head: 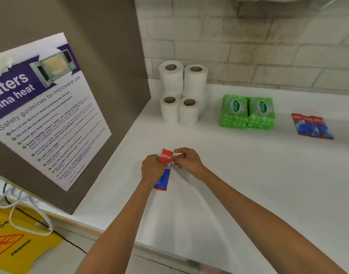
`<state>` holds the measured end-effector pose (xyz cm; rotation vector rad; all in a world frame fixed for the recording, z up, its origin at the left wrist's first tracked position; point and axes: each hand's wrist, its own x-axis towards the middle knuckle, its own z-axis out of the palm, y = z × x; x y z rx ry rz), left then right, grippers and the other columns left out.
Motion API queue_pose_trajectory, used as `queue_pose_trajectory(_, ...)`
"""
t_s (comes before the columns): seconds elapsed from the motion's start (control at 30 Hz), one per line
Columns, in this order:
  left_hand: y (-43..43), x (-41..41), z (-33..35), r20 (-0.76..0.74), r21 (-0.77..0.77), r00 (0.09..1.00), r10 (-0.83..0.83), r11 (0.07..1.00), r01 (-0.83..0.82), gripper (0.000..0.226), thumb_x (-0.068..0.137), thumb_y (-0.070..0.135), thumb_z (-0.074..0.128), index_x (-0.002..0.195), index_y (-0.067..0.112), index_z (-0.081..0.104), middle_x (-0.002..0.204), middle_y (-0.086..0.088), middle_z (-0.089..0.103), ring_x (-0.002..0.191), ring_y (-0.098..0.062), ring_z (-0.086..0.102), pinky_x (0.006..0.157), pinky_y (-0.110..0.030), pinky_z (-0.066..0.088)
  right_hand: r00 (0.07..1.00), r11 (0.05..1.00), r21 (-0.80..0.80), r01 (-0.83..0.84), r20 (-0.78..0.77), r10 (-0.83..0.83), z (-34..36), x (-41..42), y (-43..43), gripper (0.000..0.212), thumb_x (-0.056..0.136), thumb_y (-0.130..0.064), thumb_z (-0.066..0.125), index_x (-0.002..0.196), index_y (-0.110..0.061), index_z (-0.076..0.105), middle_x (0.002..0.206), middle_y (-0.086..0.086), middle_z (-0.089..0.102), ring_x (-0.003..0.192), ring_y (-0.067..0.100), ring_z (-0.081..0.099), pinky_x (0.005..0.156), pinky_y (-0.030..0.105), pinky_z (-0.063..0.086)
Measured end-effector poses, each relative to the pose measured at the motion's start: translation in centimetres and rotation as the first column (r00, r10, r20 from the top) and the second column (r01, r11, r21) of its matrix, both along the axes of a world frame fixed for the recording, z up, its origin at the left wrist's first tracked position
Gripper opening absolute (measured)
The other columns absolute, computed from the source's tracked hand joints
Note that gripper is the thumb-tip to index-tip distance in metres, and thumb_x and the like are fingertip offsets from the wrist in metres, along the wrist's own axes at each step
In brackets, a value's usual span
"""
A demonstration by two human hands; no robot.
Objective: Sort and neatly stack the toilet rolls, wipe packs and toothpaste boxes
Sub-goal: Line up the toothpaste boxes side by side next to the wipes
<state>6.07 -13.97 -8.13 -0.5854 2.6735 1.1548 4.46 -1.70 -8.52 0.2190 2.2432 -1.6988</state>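
Two hands meet over the surface: the left hand curls its fingers round the middle of one toothpaste box, the right hand pinches its red far end, printed "gate", with its fingers, and the long axis points away from the person, blue end nearest. Left to right beyond: a poster reading "Safety guidelines for microwave use", four upright toilet rolls showing cores, two green "Sanicare" wipe pack stacks side by side, and flat toothpaste boxes, count unclear.
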Motion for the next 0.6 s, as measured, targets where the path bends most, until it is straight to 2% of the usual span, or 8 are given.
queue_pose_trajectory(0.03, 1.3, -0.4, 0.4, -0.023, 0.085, 1.000, -0.003, 0.996, 0.005, 0.015, 0.086, 0.020, 0.063, 0.076, 0.012, 0.058, 0.092, -0.011, 0.066, 0.091, -0.028, 0.061, 0.069, -0.026, 0.044, 1.000, 1.000, -0.001, 0.029, -0.008, -0.029, 0.1, -0.1, 1.1, 0.036, 0.082, -0.004, 0.061, 0.118, -0.003, 0.058, 0.086, 0.006, 0.062, 0.084, 0.019, 0.058, 0.082, 0.031, 0.047)
queue_pose_trajectory(0.1, 4.4, -1.4, 1.4, -0.045, 0.247, 0.999, -0.006, 0.969, 0.017, 0.011, 0.084, 0.015, 0.066, 0.078, 0.007, 0.062, 0.090, -0.012, 0.064, 0.090, -0.028, 0.062, 0.079, -0.035, 0.052, 0.995, 0.995, -0.012, 0.100, -0.015, -0.100, 0.3, 0.0, 4.1, 0.039, 0.081, -0.007, 0.065, 0.119, -0.004, 0.057, 0.085, 0.008, 0.064, 0.084, 0.019, 0.058, 0.079, 0.030, 0.047)
queue_pose_trajectory(0.2, 9.5, -2.7, 2.2, -0.056, 0.387, 0.998, -0.020, 0.921, 0.041, 0.016, 0.080, 0.008, 0.067, 0.067, 0.014, 0.061, 0.088, -0.015, 0.064, 0.090, -0.033, 0.065, 0.090, -0.048, 0.054, 0.979, 0.979, -0.031, 0.203, -0.007, -0.203, 1.0, 0.6, 9.2, 0.036, 0.082, -0.011, 0.066, 0.116, -0.001, 0.058, 0.099, 0.019, 0.067, 0.080, 0.022, 0.061, 0.077, 0.033, 0.051)
queue_pose_trajectory(0.23, 11.4, -3.0, 2.3, -0.065, 0.401, 0.997, -0.036, 0.914, 0.059, 0.016, 0.079, 0.007, 0.068, 0.066, 0.014, 0.061, 0.088, -0.016, 0.066, 0.092, -0.034, 0.066, 0.090, -0.049, 0.053, 0.972, 0.971, -0.051, 0.233, -0.006, -0.234, 1.3, 0.9, 11.1, 0.033, 0.083, -0.009, 0.065, 0.114, 0.001, 0.060, 0.097, 0.020, 0.067, 0.074, 0.022, 0.062, 0.074, 0.032, 0.052)
queue_pose_trajectory(0.3, 15.0, -3.3, 2.6, -0.092, 0.426, 0.993, -0.071, 0.899, 0.104, 0.002, 0.079, 0.007, 0.068, 0.078, 0.007, 0.067, 0.089, -0.018, 0.067, 0.090, -0.033, 0.066, 0.091, -0.047, 0.053, 0.959, 0.956, -0.077, 0.282, -0.016, -0.284, 1.8, 1.7, 14.6, 0.025, 0.085, -0.007, 0.062, 0.107, 0.004, 0.064, 0.085, 0.014, 0.066, 0.064, 0.016, 0.060, 0.068, 0.026, 0.052)
queue_pose_trajectory(0.37, 18.4, -3.4, 2.9, -0.106, 0.442, 0.989, -0.101, 0.887, 0.138, 0.013, 0.081, 0.008, 0.066, 0.091, 0.001, 0.069, 0.086, -0.016, 0.064, 0.083, -0.027, 0.062, 0.089, -0.043, 0.052, 0.945, 0.943, -0.082, 0.323, -0.024, -0.326, 2.1, 2.6, 18.0, 0.021, 0.087, -0.007, 0.060, 0.102, 0.005, 0.066, 0.075, 0.006, 0.063, 0.062, 0.013, 0.058, 0.065, 0.024, 0.050)
queue_pose_trajectory(0.47, 23.9, -3.1, 3.3, -0.113, 0.462, 0.979, -0.168, 0.863, 0.201, 0.004, 0.082, 0.008, 0.064, 0.082, 0.006, 0.068, 0.082, -0.015, 0.063, 0.079, -0.025, 0.058, 0.088, -0.044, 0.052, 0.914, 0.911, -0.093, 0.401, -0.031, -0.406, 2.7, 3.9, 23.4, 0.021, 0.087, -0.008, 0.061, 0.099, 0.008, 0.067, 0.071, 0.007, 0.061, 0.060, 0.013, 0.053, 0.058, 0.019, 0.047)
queue_pose_trajectory(0.6, 29.9, -3.2, 3.5, -0.113, 0.498, 0.969, -0.220, 0.831, 0.247, 0.011, 0.085, 0.007, 0.060, 0.075, 0.005, 0.065, 0.084, -0.015, 0.062, 0.069, -0.024, 0.057, 0.087, -0.042, 0.053, 0.890, 0.882, -0.136, 0.452, -0.001, -0.456, 3.5, 5.0, 29.1, 0.015, 0.088, -0.011, 0.061, 0.095, 0.002, 0.064, 0.079, 0.011, 0.063, 0.059, 0.011, 0.055, 0.045, 0.010, 0.046)
